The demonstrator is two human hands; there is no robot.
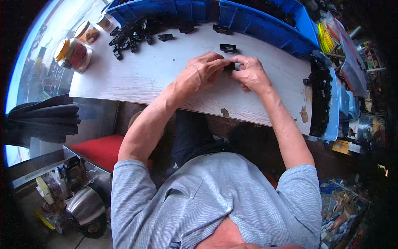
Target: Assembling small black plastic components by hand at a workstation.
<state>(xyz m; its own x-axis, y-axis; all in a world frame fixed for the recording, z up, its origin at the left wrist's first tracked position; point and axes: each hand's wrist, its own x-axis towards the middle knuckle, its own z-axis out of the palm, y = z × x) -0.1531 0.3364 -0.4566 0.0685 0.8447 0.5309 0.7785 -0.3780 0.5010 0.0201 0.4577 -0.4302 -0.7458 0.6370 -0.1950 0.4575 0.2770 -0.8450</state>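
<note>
2 hands meet over the tabletop: left hand and right hand are pinched together on 1 small black clip, held between their fingertips. Another black clip lies just beyond; 3 jars stand far left; 2 blue bins sit behind

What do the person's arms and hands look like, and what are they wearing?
Both arms are bare from above the elbow down. The left hand and right hand wear no gloves, and no rings or watch show. Short sleeves of a grey, finely striped polo shirt cover the upper arms.
</note>
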